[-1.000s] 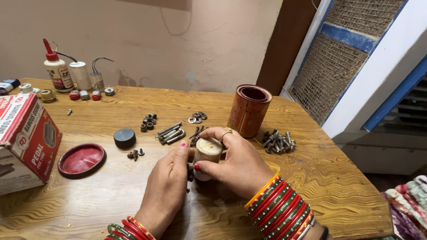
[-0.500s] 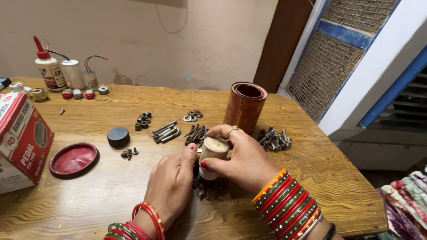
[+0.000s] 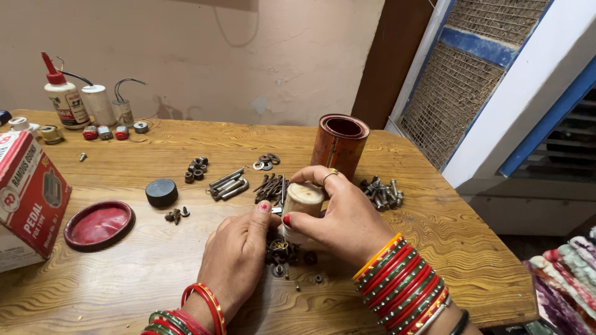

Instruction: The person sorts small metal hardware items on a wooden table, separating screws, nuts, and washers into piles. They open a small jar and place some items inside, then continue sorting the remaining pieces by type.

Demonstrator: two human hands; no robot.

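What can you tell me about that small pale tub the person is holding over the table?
The small tub is a short cylinder, cream-coloured, seemingly plastic, with a flat tan top facing the camera. It is held just above the wooden table, over a heap of small metal parts. The right hand wraps round its side and back, thumb across the front; the left hand touches its near left side with the thumb. Whether it is open cannot be told.

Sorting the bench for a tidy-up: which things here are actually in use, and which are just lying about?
In use:
- cream cylinder, held by right hand, left hand touching
- small hardware beneath

Lying about:
- red lid
- black cap
- glue bottle
- cardboard box
- rolled orange sheet
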